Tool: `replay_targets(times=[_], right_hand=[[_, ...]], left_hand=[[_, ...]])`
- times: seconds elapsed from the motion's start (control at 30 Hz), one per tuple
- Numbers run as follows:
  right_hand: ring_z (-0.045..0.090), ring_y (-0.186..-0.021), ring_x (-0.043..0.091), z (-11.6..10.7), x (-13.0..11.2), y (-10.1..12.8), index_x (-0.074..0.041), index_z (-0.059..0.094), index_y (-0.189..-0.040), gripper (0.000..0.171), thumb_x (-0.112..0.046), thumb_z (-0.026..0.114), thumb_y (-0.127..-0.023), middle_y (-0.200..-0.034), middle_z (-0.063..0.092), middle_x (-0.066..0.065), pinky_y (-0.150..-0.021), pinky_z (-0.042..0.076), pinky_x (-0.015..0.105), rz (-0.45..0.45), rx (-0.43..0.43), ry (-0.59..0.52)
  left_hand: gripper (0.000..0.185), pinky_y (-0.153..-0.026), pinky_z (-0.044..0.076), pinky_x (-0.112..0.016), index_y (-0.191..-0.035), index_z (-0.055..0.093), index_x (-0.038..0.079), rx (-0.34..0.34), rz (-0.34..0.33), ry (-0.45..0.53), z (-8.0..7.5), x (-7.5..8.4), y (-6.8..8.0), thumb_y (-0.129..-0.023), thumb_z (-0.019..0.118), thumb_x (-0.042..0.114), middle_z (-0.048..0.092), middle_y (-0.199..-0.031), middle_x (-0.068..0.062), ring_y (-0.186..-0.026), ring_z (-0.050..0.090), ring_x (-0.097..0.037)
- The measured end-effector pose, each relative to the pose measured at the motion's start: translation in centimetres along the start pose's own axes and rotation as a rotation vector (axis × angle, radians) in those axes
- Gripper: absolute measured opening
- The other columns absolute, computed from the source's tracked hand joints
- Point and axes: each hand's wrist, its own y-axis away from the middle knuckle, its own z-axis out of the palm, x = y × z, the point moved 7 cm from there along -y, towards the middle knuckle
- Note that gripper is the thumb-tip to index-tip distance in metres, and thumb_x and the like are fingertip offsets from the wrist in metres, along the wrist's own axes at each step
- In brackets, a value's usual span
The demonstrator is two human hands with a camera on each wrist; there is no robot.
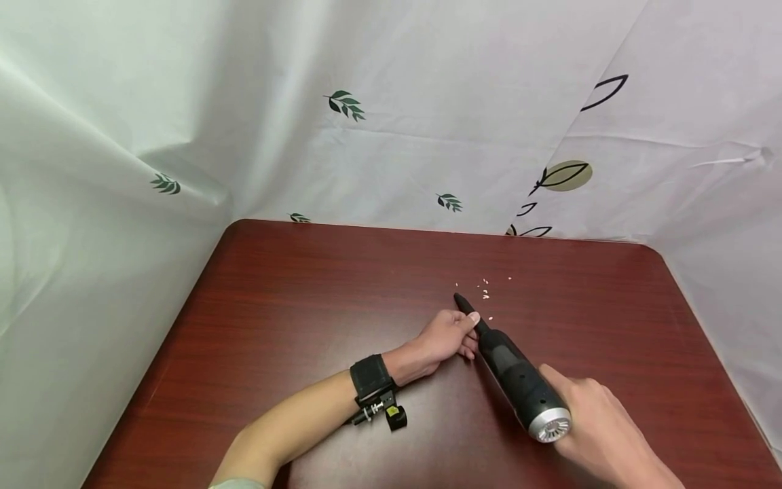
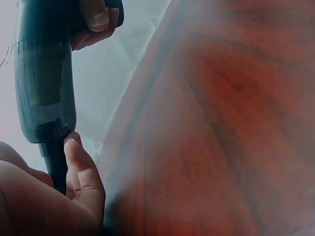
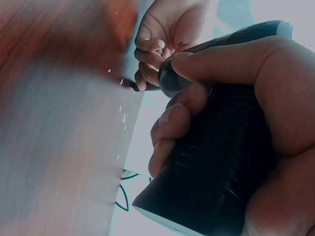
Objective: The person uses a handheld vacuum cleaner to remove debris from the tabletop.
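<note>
A black handheld vacuum cleaner with a silver vented end slants over the table in the head view. My right hand grips its handle, fingers wrapped round it in the right wrist view. At the front, my left hand pinches the slim black nozzle between thumb and fingers. The clear dust cup shows above the left fingers in the left wrist view. Just beyond the nozzle tip, several small white bits lie scattered on the table.
The dark red wooden table has rounded far corners. White curtains with leaf prints hang behind it and at both sides. On the left wrist sits a black strap with a small camera mount.
</note>
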Motion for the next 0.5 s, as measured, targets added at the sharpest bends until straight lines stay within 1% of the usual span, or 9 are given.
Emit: replay_targets(times=[0.1, 0.3, 0.5], right_hand=[[0.034, -0.055, -0.001, -0.2, 0.1, -0.4, -0.028, 0.051, -0.087, 0.052, 0.002, 0.080, -0.058, -0.061, 0.033, -0.024, -0.052, 0.033, 0.024, -0.024, 0.024, 0.015], [0.036, -0.055, 0.000, -0.1, 0.4, -1.1, -0.027, 0.052, -0.089, 0.048, 0.000, 0.080, -0.061, -0.061, 0.035, -0.022, -0.052, 0.034, 0.025, -0.010, 0.008, 0.013], [0.036, -0.055, 0.002, 0.1, 0.6, -1.8, -0.026, 0.051, -0.089, 0.047, 0.001, 0.079, -0.062, -0.060, 0.036, -0.021, -0.052, 0.033, 0.025, -0.011, 0.008, 0.011]], left_hand=[[0.035, -0.055, 0.054, -0.023, -0.090, 0.062, -0.002, 0.016, 0.002, 0.009, -0.1, 0.2, -0.3, -0.114, 0.052, 0.022, 0.061, -0.075, -0.007, -0.059, 0.060, -0.013], [0.035, -0.055, 0.055, -0.022, -0.092, 0.063, -0.003, 0.017, 0.000, 0.002, -0.5, 0.4, -0.9, -0.114, 0.052, 0.022, 0.062, -0.075, -0.007, -0.060, 0.061, -0.013], [0.037, -0.054, 0.055, -0.023, -0.090, 0.064, -0.003, 0.027, 0.006, -0.027, -1.0, 0.6, -1.9, -0.114, 0.053, 0.023, 0.064, -0.073, -0.007, -0.060, 0.062, -0.013]])
